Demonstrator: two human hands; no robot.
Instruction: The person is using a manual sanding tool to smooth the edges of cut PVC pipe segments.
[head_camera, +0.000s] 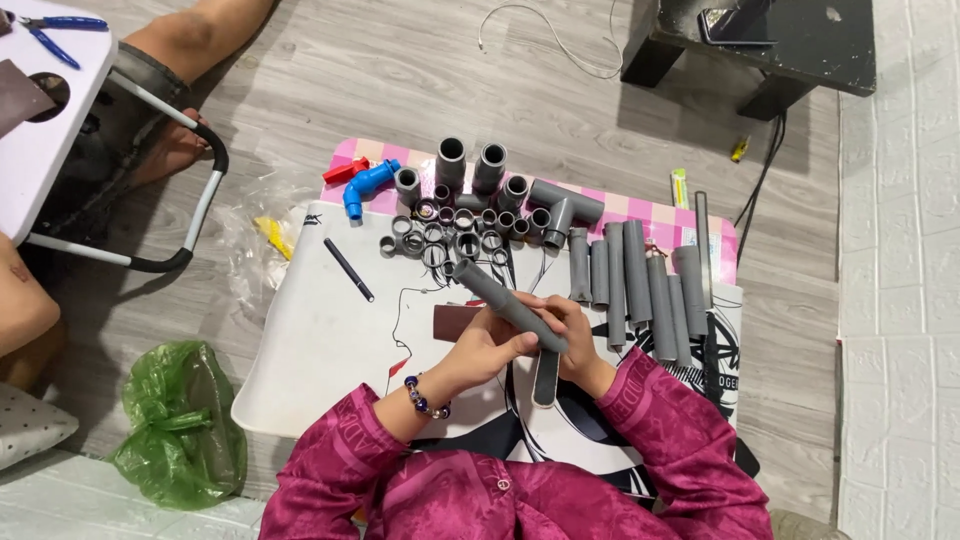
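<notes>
Centrally, smooth grey cylindrical pipe (510, 305)

Green plastic bag (178, 425) lay on floor well left of hands. Black pen (348, 269) rested on white board (300, 370), up-left of hands. Blue elbow fitting (364, 185) and red fitting (344, 170) sat beyond hands, at left end of cluster of short grey couplings (455, 225). Row of grey pipe lengths (640, 285) lay just right of hands. Blue-handled pliers (55, 30) rested on white folding table (40, 130), far up-left. White cable (560, 40) curled on floor, far beyond.
</notes>
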